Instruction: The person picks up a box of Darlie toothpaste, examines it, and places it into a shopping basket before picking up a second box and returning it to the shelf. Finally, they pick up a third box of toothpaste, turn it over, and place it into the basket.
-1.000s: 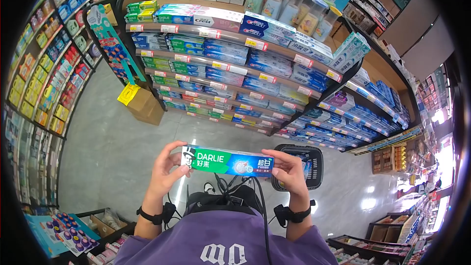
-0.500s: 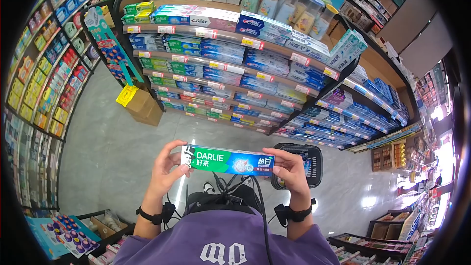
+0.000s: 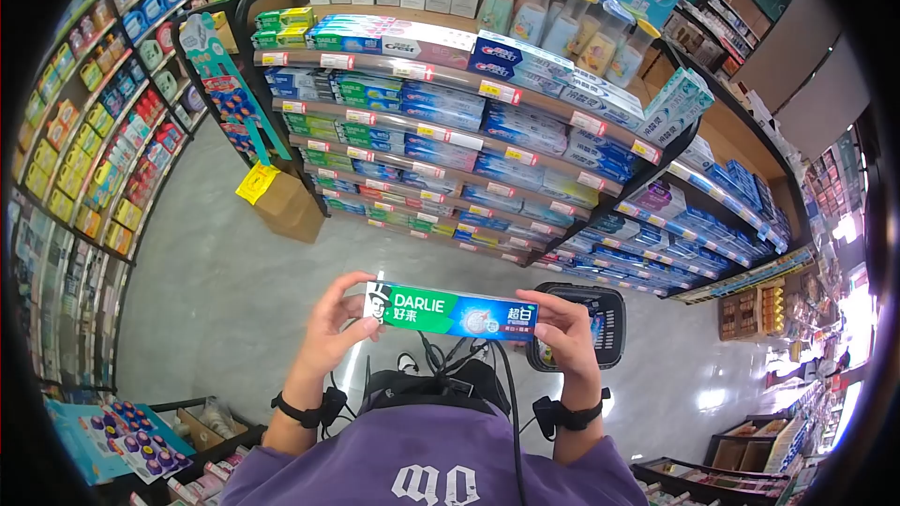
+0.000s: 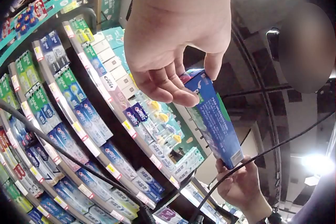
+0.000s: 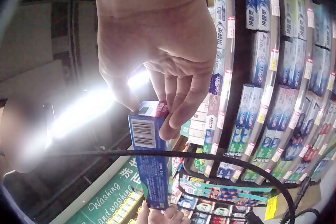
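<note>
A green and blue DARLIE toothpaste box [image 3: 452, 311] is held level in front of the body, its printed front facing up in the head view. My left hand [image 3: 335, 320] pinches its left end between thumb and fingers. At the other end, my right hand [image 3: 568, 330] grips the box the same way. The left wrist view shows the blue text-covered side of the toothpaste box [image 4: 214, 124] running from the left hand [image 4: 178, 50] to the right. A barcode marks the toothpaste box [image 5: 148, 150] near the right hand [image 5: 157, 61] in the right wrist view.
Shelves of toothpaste boxes [image 3: 441, 108] curve across the front. A black shopping basket [image 3: 609, 328] with items in it stands on the floor to the right. A cardboard carton [image 3: 286, 211] sits by the shelf's left end. Black cables [image 3: 511, 403] hang before the body.
The head view has shifted slightly, so shelves, basket and hands sit a little farther right and lower. Both hands keep the same hold on the toothpaste box.
</note>
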`<state>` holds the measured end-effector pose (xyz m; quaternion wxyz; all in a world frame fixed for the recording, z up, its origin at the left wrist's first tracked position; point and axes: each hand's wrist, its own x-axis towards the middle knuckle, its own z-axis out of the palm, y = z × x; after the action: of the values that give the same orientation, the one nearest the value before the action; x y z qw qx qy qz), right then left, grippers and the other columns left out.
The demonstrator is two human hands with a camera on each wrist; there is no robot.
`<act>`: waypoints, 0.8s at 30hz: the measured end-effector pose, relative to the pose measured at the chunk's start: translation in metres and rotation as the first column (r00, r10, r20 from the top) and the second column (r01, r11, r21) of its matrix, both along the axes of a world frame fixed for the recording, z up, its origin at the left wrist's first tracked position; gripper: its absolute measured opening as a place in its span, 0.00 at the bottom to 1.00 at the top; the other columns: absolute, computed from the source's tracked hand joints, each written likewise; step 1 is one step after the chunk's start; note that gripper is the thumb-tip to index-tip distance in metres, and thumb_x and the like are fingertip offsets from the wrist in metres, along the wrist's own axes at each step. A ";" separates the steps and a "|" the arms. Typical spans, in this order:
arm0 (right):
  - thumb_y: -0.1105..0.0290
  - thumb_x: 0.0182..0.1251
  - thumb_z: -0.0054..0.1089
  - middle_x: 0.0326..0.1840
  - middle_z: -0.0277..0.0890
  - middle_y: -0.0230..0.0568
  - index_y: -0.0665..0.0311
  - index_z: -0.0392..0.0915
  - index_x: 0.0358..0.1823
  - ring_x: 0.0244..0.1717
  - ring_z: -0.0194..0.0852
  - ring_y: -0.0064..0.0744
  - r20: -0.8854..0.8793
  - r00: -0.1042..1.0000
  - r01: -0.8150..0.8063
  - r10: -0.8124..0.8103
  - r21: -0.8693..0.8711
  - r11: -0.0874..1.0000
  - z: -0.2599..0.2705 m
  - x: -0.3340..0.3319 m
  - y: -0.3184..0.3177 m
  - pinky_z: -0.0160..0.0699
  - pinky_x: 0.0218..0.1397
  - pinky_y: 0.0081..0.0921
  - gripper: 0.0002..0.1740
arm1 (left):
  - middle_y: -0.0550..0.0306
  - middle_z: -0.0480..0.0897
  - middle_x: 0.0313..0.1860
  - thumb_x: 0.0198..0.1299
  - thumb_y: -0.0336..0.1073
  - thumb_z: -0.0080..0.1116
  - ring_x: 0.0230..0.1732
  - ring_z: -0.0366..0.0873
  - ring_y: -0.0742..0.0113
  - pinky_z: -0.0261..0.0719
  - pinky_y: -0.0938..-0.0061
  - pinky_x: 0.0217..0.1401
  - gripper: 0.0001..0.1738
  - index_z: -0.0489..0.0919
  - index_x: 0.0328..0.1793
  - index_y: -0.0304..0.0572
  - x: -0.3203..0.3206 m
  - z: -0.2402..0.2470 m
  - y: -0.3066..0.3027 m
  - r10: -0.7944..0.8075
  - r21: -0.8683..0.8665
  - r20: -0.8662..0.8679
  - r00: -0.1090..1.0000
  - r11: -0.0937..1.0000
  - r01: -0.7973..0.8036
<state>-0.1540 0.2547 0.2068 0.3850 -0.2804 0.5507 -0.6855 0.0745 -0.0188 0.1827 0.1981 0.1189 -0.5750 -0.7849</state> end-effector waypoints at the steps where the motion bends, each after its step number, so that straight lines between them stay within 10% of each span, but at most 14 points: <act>1: 0.77 0.64 0.64 0.55 0.86 0.49 0.75 0.75 0.69 0.51 0.85 0.31 0.002 1.000 -0.002 0.002 -0.002 1.000 0.000 0.000 -0.001 0.84 0.57 0.28 0.30 | 0.50 0.86 0.47 0.64 0.27 0.65 0.43 0.84 0.66 0.83 0.71 0.42 0.32 0.67 0.74 0.38 0.001 0.000 0.001 0.002 0.007 -0.002 1.000 1.000 -0.002; 24: 0.74 0.65 0.65 0.53 0.86 0.50 0.76 0.74 0.69 0.48 0.85 0.29 -0.022 1.000 0.008 -0.009 -0.023 1.000 0.003 0.000 -0.002 0.84 0.53 0.27 0.30 | 0.49 0.86 0.49 0.64 0.28 0.66 0.44 0.85 0.65 0.83 0.71 0.42 0.32 0.67 0.73 0.37 0.004 -0.003 0.005 0.001 -0.006 -0.005 1.000 1.000 -0.001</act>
<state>-0.1535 0.2532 0.2102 0.3726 -0.2903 0.5481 -0.6903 0.0782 -0.0138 0.1793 0.2002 0.1164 -0.5767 -0.7835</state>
